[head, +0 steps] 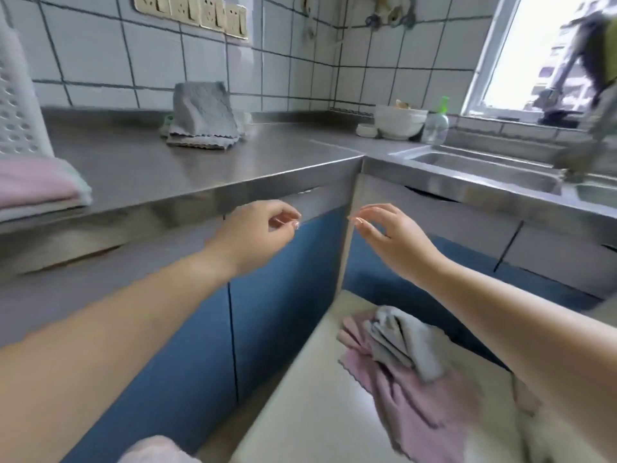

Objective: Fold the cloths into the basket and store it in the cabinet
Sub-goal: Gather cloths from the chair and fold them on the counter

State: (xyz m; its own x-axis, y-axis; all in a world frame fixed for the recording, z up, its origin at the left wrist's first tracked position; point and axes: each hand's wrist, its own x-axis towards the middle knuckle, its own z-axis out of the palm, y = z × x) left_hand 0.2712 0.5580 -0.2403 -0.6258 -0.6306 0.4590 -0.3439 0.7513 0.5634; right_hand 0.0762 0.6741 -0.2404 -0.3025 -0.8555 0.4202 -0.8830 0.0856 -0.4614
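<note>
A steel table [200, 168] with a brushed, dull sheen runs along white square tiles [100, 55] and turns the corner toward a steel sink [484, 168] under a bright window [551, 45]. Below its edge hang flat blue cabinet doors [283, 295]; one door [349, 228] at the corner stands ajar, seen almost edge-on, pale on its inner face.

At the lower right lies a smooth, pale flat surface [310, 396]. On it sits a crumpled pink cloth [417, 402] with a wavy hem, and a grey cloth [404, 339], loosely folded in layers, lies on top of it. A second grey cloth [203, 115], nubby and stitched at the edge, rests at the back of the table, half propped against the wall. At the far left are a folded pink towel [36, 185] and, above it, a white plastic piece [16, 105] pierced with oval holes; whether that is the basket cannot be told.

Both bare forearms reach forward. The left hand [257, 235] hovers just under the table edge, fingers loosely curled, grip narrow and holding nothing. The right hand [394, 238] is beside the ajar door's edge, fingers [367, 213] gently bent toward it, grip wide and holding nothing; contact with the door cannot be told.

Near the sink stand stacked white bowls [400, 121] and a clear bottle [435, 125] with a green pump.
</note>
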